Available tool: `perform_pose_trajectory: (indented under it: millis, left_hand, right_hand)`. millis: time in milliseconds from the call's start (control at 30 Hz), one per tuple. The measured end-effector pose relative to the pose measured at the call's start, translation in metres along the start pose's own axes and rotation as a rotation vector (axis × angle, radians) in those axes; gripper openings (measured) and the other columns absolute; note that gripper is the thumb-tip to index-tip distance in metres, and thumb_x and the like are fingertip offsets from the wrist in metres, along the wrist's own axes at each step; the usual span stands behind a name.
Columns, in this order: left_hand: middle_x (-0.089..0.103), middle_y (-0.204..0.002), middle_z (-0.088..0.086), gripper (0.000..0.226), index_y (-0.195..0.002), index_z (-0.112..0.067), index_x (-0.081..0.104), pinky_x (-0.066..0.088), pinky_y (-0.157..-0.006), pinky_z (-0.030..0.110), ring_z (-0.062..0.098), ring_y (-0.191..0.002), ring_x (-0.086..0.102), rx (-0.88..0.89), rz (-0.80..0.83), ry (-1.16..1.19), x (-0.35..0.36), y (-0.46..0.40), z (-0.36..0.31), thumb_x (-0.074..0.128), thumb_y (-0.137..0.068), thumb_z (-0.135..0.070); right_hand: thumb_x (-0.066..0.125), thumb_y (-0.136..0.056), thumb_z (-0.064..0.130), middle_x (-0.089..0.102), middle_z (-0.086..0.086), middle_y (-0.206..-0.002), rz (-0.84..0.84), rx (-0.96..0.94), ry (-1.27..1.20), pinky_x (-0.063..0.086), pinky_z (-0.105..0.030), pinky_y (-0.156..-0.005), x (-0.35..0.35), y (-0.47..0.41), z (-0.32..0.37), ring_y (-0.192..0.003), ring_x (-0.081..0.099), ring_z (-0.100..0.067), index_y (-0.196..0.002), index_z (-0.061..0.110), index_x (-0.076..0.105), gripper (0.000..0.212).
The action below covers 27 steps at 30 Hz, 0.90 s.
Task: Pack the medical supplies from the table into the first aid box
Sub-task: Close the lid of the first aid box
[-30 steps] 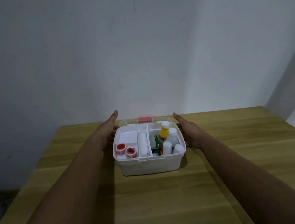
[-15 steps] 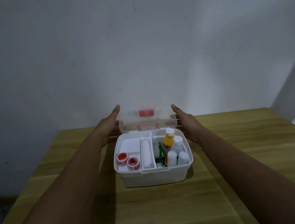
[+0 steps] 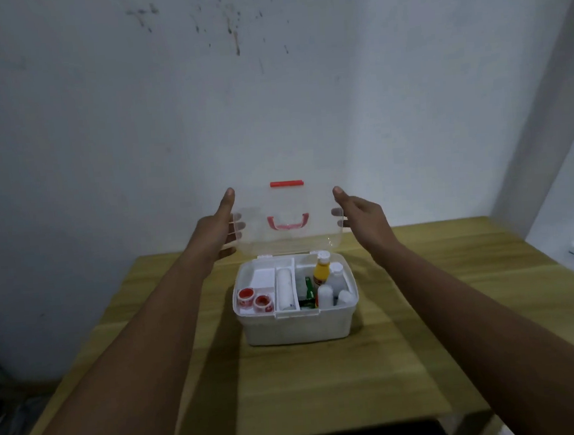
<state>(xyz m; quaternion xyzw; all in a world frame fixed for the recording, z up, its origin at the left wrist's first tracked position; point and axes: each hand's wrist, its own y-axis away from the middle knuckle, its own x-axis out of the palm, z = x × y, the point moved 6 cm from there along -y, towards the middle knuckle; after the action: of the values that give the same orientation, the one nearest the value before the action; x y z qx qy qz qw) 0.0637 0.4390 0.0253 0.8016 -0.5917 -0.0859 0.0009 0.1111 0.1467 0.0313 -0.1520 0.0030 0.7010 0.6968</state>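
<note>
the wooden table (image 3: 410,362) is bare near the camera, and nothing loose shows on it, so the packing looks done. past that bare wood, the first aid box (image 3: 298,329) sits at the middle of the table, with its long axis running left to right. inside, two red tape rolls (image 3: 253,298) lie near left, a white bandage roll (image 3: 285,288) lies near-to-far in the centre slot, and a yellow bottle (image 3: 321,272) stands among white bottles on the right.

farther back, the clear lid (image 3: 289,248) stands about upright on its hinge along the box's far edge, red latch (image 3: 286,183) at the top. the left hand (image 3: 216,231) holds its left edge and the right hand (image 3: 364,216) its right edge, fingers curled behind the plastic and thumbs up in front. both hands are equally placed. the judgement: the lid must swing toward the camera and down, pivoting on that far hinge, until the latch meets the near rim.
</note>
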Motion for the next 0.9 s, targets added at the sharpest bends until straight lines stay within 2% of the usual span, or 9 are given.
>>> perform_pose_trajectory:
  millis: [167,233,333,400,500,600,667,767,900]
  left_hand:
    - [0.070,-0.127,-0.003,0.076,-0.127,-0.022,0.069,0.051,-0.102,0.046,0.018,-0.115,0.065,0.061,-0.047,-0.004,-0.002,0.032,0.004,0.048,-0.085,-0.082]
    - [0.067,-0.129,-0.005,0.070,-0.127,-0.022,0.067,0.051,-0.100,0.044,0.019,-0.116,0.062,0.101,-0.078,-0.033,-0.001,0.045,0.007,0.047,-0.090,-0.077]
    - [0.063,-0.128,-0.002,0.058,-0.124,-0.024,0.063,0.051,-0.100,0.045,0.019,-0.116,0.060,0.188,-0.110,-0.098,0.000,0.063,0.015,0.050,-0.093,-0.071]
    - [0.061,-0.127,-0.005,0.050,-0.124,-0.026,0.061,0.049,-0.104,0.048,0.018,-0.119,0.058,0.233,-0.107,-0.113,0.001,0.073,0.022,0.053,-0.095,-0.065]
    - [0.061,-0.122,-0.008,0.036,-0.125,-0.023,0.061,0.049,-0.104,0.046,0.015,-0.116,0.057,0.267,-0.102,-0.105,0.003,0.084,0.034,0.057,-0.100,-0.048]
    - [0.061,-0.126,-0.005,0.035,-0.129,-0.018,0.058,0.053,-0.087,0.026,0.010,-0.114,0.062,0.315,-0.095,-0.129,0.007,0.096,0.042,0.060,-0.101,-0.039]
    - [0.062,-0.129,-0.005,0.035,-0.132,-0.018,0.056,0.054,-0.076,0.017,-0.001,-0.100,0.068,0.319,-0.061,-0.133,0.009,0.101,0.050,0.062,-0.101,-0.033]
    - [0.064,-0.132,-0.002,0.036,-0.135,-0.028,0.053,0.059,-0.089,0.037,0.009,-0.105,0.068,0.323,-0.028,-0.195,0.011,0.107,0.065,0.063,-0.100,-0.034]
    - [0.057,-0.125,-0.020,0.045,-0.143,-0.039,0.045,0.057,-0.095,0.047,0.014,-0.113,0.061,0.317,-0.012,-0.217,0.015,0.118,0.073,0.057,-0.101,-0.046]
  right_hand:
    - [0.054,-0.098,0.062,0.074,0.008,-0.108,-0.056,-0.161,0.038,0.056,-0.040,-0.097,-0.007,0.036,0.005,-0.106,0.071,-0.015,-0.117,0.024,0.071,0.046]
    - [0.056,-0.102,0.053,0.074,0.007,-0.113,-0.053,-0.227,0.029,0.055,-0.038,-0.100,-0.009,0.051,0.002,-0.109,0.069,-0.011,-0.126,0.017,0.071,0.045]
    - [0.058,-0.104,0.043,0.065,0.006,-0.141,0.027,-0.284,0.012,0.048,-0.025,-0.110,-0.010,0.073,-0.007,-0.130,0.059,-0.001,-0.145,0.021,0.060,0.047]
    - [0.059,-0.105,0.037,0.061,0.006,-0.147,0.063,-0.317,0.036,0.047,-0.028,-0.113,-0.013,0.086,-0.015,-0.135,0.056,-0.002,-0.149,0.023,0.057,0.046]
    - [0.061,-0.104,0.026,0.064,0.011,-0.141,0.067,-0.357,0.093,0.050,-0.037,-0.111,-0.014,0.101,-0.026,-0.132,0.058,-0.002,-0.146,0.023,0.058,0.043]
    - [0.063,-0.098,0.029,0.063,0.013,-0.139,0.045,-0.387,0.168,0.050,-0.038,-0.112,-0.011,0.114,-0.031,-0.132,0.056,0.001,-0.145,0.023,0.058,0.048]
    - [0.064,-0.092,0.038,0.062,0.008,-0.142,0.037,-0.400,0.198,0.048,-0.040,-0.113,-0.009,0.121,-0.035,-0.134,0.056,-0.005,-0.144,0.021,0.059,0.055]
    - [0.069,-0.088,0.053,0.059,0.001,-0.144,0.041,-0.406,0.256,0.047,-0.036,-0.112,-0.004,0.131,-0.041,-0.135,0.054,-0.012,-0.141,0.019,0.062,0.064]
    - [0.077,-0.083,0.057,0.057,0.002,-0.140,-0.022,-0.355,0.295,0.042,-0.025,-0.106,0.004,0.135,-0.040,-0.129,0.051,-0.007,-0.136,0.017,0.065,0.067]
